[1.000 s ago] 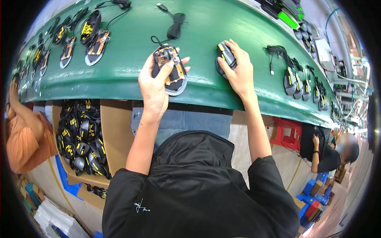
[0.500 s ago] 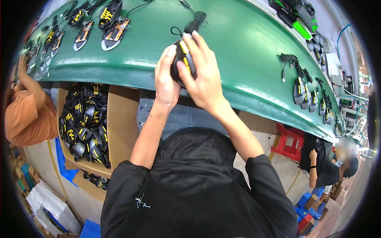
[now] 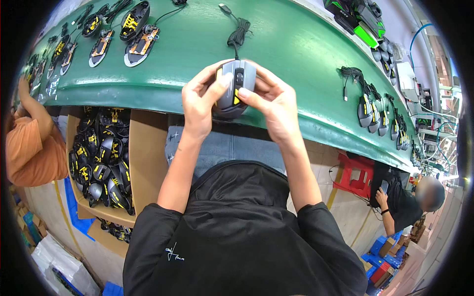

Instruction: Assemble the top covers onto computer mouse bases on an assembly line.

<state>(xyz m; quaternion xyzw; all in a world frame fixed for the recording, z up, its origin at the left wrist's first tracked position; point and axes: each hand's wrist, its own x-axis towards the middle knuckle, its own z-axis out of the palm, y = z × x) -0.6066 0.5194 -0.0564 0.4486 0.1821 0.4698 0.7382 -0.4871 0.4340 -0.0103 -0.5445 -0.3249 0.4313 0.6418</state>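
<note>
Between my two hands I hold a grey and black computer mouse (image 3: 235, 88) with yellow side parts, at the near edge of the green bench. My left hand (image 3: 201, 101) closes round its left side, thumb on the left button. On the other side my right hand (image 3: 277, 104) grips it, thumb lying across the top near a yellow piece; its other fingers curl behind and are partly hidden. The mouse's bundled black cable (image 3: 239, 33) runs away from its front over the bench.
Opened mice with bare circuit boards (image 3: 143, 43) lie along the bench at left. Closed mice (image 3: 366, 111) stand in a row at right. A cardboard box (image 3: 148, 148) of mouse shells is beside my left arm. People sit at both sides; a red stool (image 3: 354, 176) is at right.
The mouse has turned so its top and scroll wheel face up. My right hand has slid off its top to the right side, and both hands have come slightly nearer.
</note>
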